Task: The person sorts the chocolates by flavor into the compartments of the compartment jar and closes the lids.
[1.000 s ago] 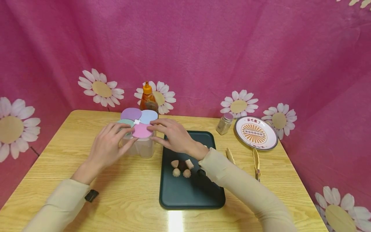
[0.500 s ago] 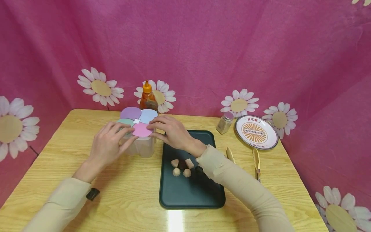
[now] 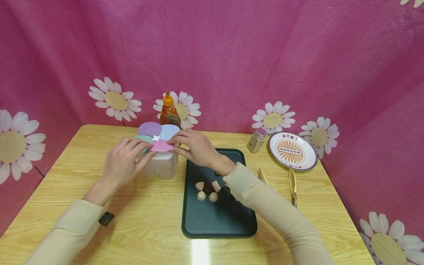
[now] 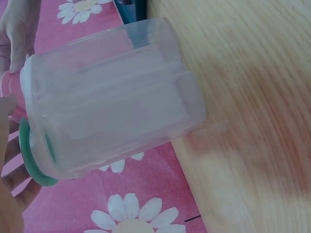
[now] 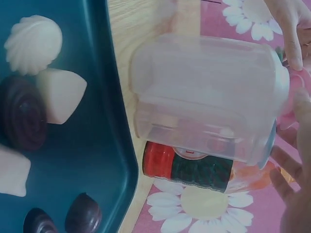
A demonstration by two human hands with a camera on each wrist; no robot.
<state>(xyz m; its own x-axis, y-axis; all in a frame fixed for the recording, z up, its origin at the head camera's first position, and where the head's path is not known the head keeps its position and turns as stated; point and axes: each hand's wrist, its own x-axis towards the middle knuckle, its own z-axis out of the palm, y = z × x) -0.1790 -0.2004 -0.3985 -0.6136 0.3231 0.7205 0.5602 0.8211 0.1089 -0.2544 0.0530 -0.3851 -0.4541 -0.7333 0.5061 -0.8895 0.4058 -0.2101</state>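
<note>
A clear plastic container [image 3: 162, 169] stands on the left of the table, topped by purple, light blue, green and pink petal-shaped lids. My left hand [image 3: 122, 160] pinches the pink lid [image 3: 161, 145] at its left edge. Opposite it, my right hand [image 3: 195, 149] pinches the right edge between thumb and fingers. The lid's front edge is tilted up, showing the white rim [image 3: 163, 155] below. In the left wrist view the see-through container body [image 4: 116, 97] fills the middle, with the green lid [image 4: 30, 155] near my left fingers. The right wrist view has the pink lid [image 5: 291, 97] between both hands.
Under my right forearm lies a dark tray [image 3: 218, 224] bearing pale and dark moulded pieces. A sauce bottle [image 3: 169, 112] stands right behind the container. Further right are a shaker jar [image 3: 256, 141], a patterned plate [image 3: 308, 141] and tongs [image 3: 293, 184].
The front of the pink lid has risen, with both hands' fingertips moving up slightly with it. More of the white rim shows beneath.
</note>
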